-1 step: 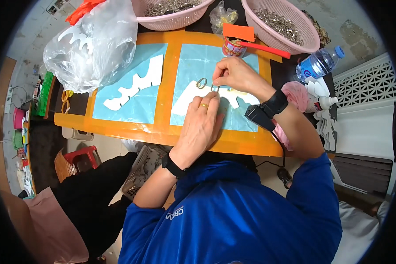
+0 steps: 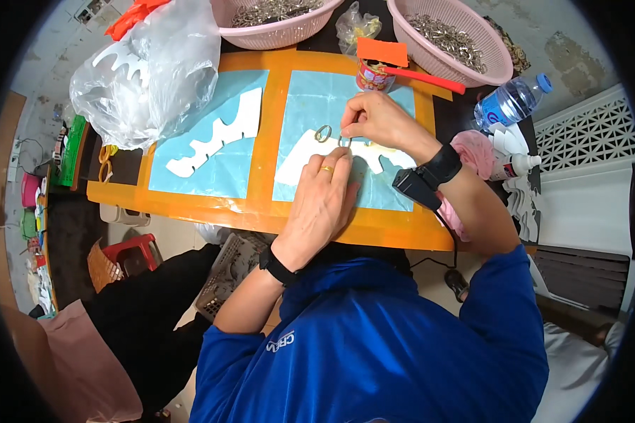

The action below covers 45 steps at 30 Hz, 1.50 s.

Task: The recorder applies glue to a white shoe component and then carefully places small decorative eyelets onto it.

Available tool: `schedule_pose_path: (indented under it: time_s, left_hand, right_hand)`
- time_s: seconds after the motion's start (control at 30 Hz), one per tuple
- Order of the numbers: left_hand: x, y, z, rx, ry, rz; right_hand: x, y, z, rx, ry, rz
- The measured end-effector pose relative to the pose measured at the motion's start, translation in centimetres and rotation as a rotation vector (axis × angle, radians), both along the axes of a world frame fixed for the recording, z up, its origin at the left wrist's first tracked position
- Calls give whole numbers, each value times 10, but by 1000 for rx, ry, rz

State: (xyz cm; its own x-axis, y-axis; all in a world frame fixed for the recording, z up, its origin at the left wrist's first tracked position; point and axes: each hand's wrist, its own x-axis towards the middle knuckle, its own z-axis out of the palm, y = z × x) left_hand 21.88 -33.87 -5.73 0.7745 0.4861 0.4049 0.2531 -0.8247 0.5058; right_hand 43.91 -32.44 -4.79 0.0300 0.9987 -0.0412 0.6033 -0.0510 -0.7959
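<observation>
Pinching oval metal ring [image 2: 323,132] | right hand [image 2: 374,118] | white jagged cutout [image 2: 300,158]

Orange-taped table [image 2: 261,210] carries two light-blue sheets [image 2: 212,166]. White jagged cutouts [image 2: 215,134] lie on them. Two pink baskets [image 2: 451,42], clear plastic bag [image 2: 155,70], water bottle [image 2: 508,102] at far edge.

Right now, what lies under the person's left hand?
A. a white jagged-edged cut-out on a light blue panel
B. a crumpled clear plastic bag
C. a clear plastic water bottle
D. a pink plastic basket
A: the left hand presses flat on the white jagged-edged cut-out lying on the light blue panel.
</observation>
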Motion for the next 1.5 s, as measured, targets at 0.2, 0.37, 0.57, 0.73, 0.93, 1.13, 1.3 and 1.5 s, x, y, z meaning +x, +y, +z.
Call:
schedule_pose_path:
  time_s: [0.2,0.37,0.57,0.73,0.93,1.13,1.3,1.5]
  left_hand:
    - [0,0,3,-12,-2,-2]
    - [0,2,1,-64,-40,-6]
    - [-4,8,8,-239,-45,-8]
    - [-6,18,24,-535,61,54]
    - [-2,27,26,-579,39,41]
    - [4,40,23,-775,38,19]
    - [8,42,18,-953,-128,42]
    - [2,48,18,-956,-369,114]
  right_hand:
    - [0,0,-3,42,-9,-11]
    - [1,-7,-5,122,-90,39]
    - [5,-10,-5,167,-120,90]
    - [6,-12,-3,144,-115,104]
    - [6,-11,-1,113,-136,109]
    - [3,-12,5,114,-211,105]
    - [1,-12,10,106,-259,119]
    - [1,-9,8,152,-297,156]
